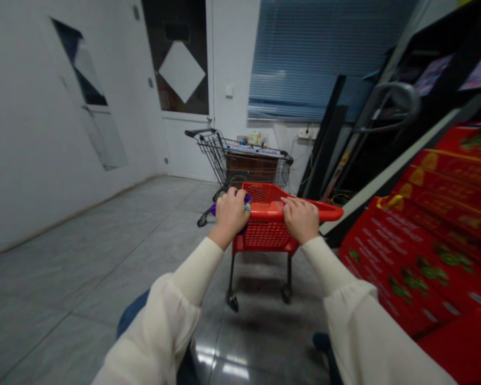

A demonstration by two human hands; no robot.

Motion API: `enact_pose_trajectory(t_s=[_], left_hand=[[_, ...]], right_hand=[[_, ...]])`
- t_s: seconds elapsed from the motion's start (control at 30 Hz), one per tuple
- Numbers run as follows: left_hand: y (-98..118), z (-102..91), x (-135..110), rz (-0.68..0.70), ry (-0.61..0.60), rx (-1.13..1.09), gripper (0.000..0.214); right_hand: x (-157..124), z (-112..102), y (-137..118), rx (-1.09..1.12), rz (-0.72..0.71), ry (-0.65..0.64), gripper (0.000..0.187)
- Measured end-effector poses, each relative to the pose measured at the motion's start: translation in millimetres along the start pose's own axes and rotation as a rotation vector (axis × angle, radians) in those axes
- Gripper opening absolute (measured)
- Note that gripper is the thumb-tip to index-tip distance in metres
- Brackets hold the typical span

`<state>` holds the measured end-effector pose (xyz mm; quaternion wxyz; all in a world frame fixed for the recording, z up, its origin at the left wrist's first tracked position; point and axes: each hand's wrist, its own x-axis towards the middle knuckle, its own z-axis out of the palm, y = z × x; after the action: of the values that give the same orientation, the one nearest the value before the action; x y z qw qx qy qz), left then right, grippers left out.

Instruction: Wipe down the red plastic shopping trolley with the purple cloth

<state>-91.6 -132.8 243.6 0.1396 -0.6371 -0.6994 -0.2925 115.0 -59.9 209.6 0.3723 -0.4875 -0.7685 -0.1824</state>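
A red plastic shopping cart [264,235] stands on wheels right in front of me. My right hand [301,219] is closed around its red handle [331,213], toward the right end. Farther left, my left hand [230,212] is closed at the other end of the handle. Something purple and shiny [247,199] shows around the left fingers; its kind is too small and blurred to tell. The part of the handle under the left hand is hidden. Through the mesh I cannot make out what the basket holds.
Beyond it stands a black wire shopping cart [220,155] with a brown box [252,167] inside. Stacked red cartons [420,256] crowd the right side, near dark panels [324,144] leaning by the window. A white door [190,147] is behind; grey tiled floor [84,267] extends left.
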Motion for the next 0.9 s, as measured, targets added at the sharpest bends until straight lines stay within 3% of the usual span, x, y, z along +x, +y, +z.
enact_pose_trajectory(t_s=[0.1, 0.23, 0.33, 0.43, 0.5, 0.57, 0.73, 0.8, 0.9], left_hand=[[31, 7.5, -8, -0.01, 0.013, 0.031, 0.023], [64, 19.8, -16, 0.123, 0.065, -0.018, 0.022], [49, 19.3, -14, 0.135, 0.056, -0.012, 0.021], [20, 12.9, -9, 0.005, 0.065, 0.026, 0.023], [11, 11.0, -7, -0.085, 0.089, 0.043, 0.024], [17, 13.7, -7, -0.099, 0.102, 0.051, 0.024], [54, 24.6, -4, 0.075, 0.067, 0.009, 0.022], [50, 22.2, -2, 0.118, 0.036, 0.0, 0.021], [24, 12.2, 1, 0.072, 0.015, 0.029, 0.022]], right_hand=[[-1, 4, -11, 0.013, 0.02, -0.003, 0.038], [0, 5, -16, 0.024, 0.042, 0.024, 0.037], [-1, 3, -12, 0.027, 0.031, 0.011, 0.037], [-1, 4, -13, 0.024, 0.032, 0.007, 0.037], [-1, 6, -17, 0.022, 0.038, 0.016, 0.037], [-1, 8, -21, 0.016, 0.043, 0.024, 0.037], [1, 8, -21, 0.001, 0.043, 0.019, 0.038], [1, 7, -18, 0.0, 0.034, 0.013, 0.037], [0, 6, -15, 0.003, 0.035, 0.014, 0.037]])
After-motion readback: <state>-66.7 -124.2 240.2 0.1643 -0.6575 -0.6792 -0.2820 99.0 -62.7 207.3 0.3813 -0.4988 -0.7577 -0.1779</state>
